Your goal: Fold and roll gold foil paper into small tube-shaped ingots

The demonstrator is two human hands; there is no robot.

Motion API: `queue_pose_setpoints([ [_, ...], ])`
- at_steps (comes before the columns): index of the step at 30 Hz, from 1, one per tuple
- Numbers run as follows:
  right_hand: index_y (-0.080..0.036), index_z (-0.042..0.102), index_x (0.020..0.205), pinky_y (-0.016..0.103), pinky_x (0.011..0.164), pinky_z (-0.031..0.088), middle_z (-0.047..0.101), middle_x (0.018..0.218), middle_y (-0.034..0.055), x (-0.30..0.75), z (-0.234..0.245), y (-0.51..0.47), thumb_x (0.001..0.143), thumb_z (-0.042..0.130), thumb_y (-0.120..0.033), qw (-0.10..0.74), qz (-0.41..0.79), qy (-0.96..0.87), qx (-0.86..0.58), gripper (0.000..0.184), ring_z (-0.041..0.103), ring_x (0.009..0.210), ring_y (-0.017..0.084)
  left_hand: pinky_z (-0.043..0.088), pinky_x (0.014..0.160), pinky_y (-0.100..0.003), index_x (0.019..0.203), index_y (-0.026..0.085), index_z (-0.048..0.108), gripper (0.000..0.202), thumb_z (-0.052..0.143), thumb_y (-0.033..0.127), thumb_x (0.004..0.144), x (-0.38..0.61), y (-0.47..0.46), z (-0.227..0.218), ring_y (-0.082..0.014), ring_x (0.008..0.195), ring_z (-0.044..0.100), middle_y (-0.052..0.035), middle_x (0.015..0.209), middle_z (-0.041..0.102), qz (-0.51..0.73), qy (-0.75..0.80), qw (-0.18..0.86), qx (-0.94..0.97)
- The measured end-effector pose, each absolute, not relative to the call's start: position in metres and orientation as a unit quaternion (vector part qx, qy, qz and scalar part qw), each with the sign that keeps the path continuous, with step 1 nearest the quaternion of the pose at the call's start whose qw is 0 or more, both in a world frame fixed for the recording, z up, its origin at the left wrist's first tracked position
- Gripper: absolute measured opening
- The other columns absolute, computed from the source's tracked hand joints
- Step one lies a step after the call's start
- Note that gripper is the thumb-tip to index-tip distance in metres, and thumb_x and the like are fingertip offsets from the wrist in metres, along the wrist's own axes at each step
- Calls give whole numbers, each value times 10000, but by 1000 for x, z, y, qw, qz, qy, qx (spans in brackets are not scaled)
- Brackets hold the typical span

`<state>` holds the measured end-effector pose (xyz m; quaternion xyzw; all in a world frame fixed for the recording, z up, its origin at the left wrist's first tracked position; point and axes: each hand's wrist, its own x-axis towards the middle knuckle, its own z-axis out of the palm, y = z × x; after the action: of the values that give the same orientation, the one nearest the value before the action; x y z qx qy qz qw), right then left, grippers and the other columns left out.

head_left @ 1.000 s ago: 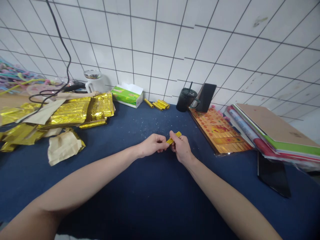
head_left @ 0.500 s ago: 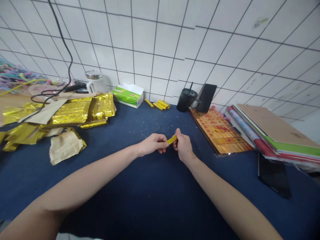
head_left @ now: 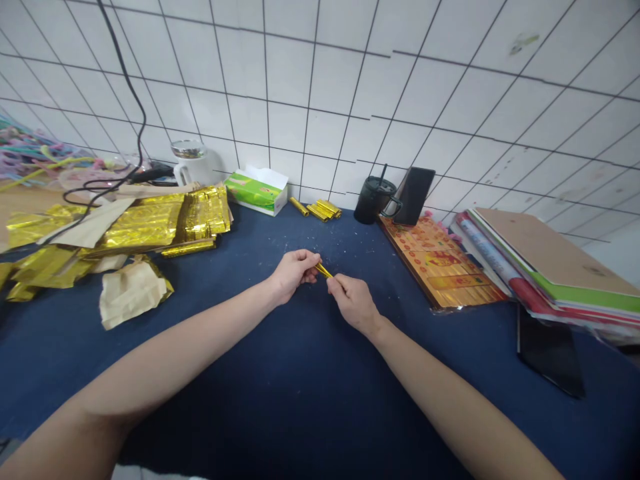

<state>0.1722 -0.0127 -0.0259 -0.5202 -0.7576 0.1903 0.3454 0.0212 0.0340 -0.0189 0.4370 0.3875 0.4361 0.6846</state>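
Between my hands, above the dark blue tabletop [head_left: 300,373], is a narrow gold foil paper roll [head_left: 324,270]. My left hand [head_left: 296,272] pinches its upper left end between thumb and fingers. At the lower right end, my right hand [head_left: 354,300] is closed on it, fingers mostly hidden beneath. Several finished-looking gold rolls [head_left: 325,211] lie by the wall, one of them a little apart to the left. A stack of gold foil paper sheets [head_left: 145,223] spreads over the left side, with a crumpled cream-backed piece [head_left: 131,291] in front.
A green tissue pack [head_left: 257,190] and a white mug [head_left: 191,167] stand at the back left, beside a black cable [head_left: 133,87]. To the right are a dark cup [head_left: 374,200], an upright phone [head_left: 414,195], an orange printed packet [head_left: 443,263], stacked folders [head_left: 555,257] and a black tablet [head_left: 549,353].
The roll has turned: its left end now points up and its right end down. My left hand has risen slightly leftward, and my right hand has moved lower and rolled palm-down.
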Motion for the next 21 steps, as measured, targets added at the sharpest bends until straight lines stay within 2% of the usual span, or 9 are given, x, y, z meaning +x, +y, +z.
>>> queue_pose_setpoints([
  [3,-189,486,618,235,544,313,493,577,-10,170,-29,-15,859,340,-336,318,105,-774,-538,318,454,537,118,402,476,-180,705,118,514,156,603,245,725,23,32,-18,-45,413,462,39,488,484,442,390,688,424],
  [5,-189,507,668,236,558,319,528,626,2,170,-28,-15,861,336,-349,314,96,-773,-543,303,480,573,127,398,467,-179,709,118,514,142,600,230,725,24,31,-18,-45,411,460,35,498,490,445,388,685,426],
  [10,-193,482,618,222,548,339,498,558,-16,171,-23,-14,881,268,-371,339,190,-734,-557,382,481,533,115,407,479,-178,779,131,533,97,590,183,719,27,28,-18,-55,463,491,28,556,518,475,380,656,447],
  [13,-193,483,615,218,521,339,486,537,-23,171,-23,-11,856,335,-353,355,207,-713,-568,325,464,507,112,427,509,-192,852,137,541,172,602,159,693,30,25,-19,-73,522,530,19,601,542,481,366,652,458],
  [17,-190,522,672,213,498,332,497,541,-24,170,-26,-11,846,365,-347,370,195,-715,-560,282,442,489,107,442,530,-211,773,127,523,181,646,153,644,33,19,-20,-74,518,534,20,588,547,468,354,674,448],
  [21,-189,532,681,213,495,327,492,538,-25,170,-27,-12,845,369,-359,362,189,-723,-557,287,429,486,103,419,481,-192,703,124,510,180,664,150,615,33,18,-19,-60,457,500,37,525,529,475,367,654,461],
])
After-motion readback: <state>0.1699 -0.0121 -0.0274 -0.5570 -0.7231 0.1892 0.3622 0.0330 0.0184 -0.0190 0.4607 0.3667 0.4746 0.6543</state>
